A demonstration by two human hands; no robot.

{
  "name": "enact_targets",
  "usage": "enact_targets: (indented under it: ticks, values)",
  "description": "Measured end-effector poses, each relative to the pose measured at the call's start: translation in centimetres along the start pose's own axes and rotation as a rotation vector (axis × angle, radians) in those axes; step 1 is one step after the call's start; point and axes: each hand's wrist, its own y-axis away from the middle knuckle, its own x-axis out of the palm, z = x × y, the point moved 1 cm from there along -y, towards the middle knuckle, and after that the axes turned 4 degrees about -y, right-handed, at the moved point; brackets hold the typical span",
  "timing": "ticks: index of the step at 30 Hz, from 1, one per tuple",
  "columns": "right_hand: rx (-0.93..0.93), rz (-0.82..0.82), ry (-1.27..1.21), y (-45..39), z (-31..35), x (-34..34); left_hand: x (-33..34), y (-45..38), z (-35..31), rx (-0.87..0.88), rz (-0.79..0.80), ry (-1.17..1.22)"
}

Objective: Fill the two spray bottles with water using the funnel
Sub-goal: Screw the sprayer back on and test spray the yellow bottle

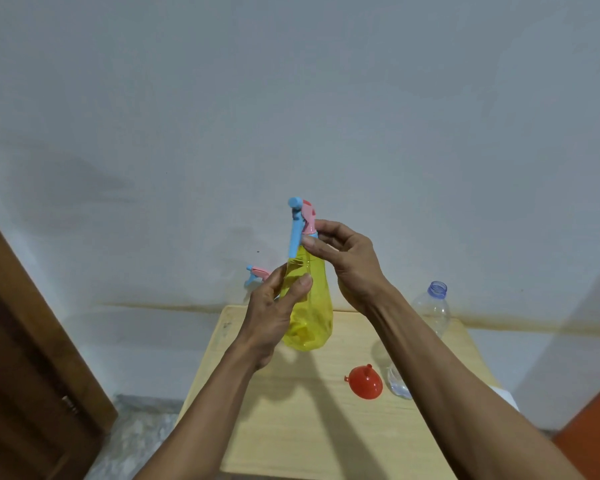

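Since the red funnel (365, 382) lies idle on its side near the right edge of the small wooden table (291, 427), with its spout tilted up and nothing under it, the filling looks, as far as I can judge, to be either at its very start or close to its end. Just beside the funnel, nearer that right edge, stands a clear plastic water bottle (426, 327) with its cap off and only a little water showing at its bottom. Above the middle of the table the yellow spray bottle (309, 306) is held up off the surface, roughly upright. The left hand (274, 313) wraps the bottle's body from the left, thumb across the front and fingers curled behind it. The right hand (347, 261) pinches the collar just under the pink and blue trigger head (303, 220), fingertips (309, 241) on the collar itself, as if to turn it; whether loosening or tightening cannot be told. Whether the yellow bottle holds water is unclear. Beyond the left hand, near the table's far left corner, a second spray bottle's head (257, 273) shows, its body hidden, so its fill is unknown
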Motion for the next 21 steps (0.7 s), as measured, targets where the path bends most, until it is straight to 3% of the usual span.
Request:
enact_targets:
  ticks: [21]
  values:
    - [0.01, 0.073, 0.303, -0.7, 1.3, 1.0, -0.9, 0.3, -0.1, 0.009, -0.051, -0.02]
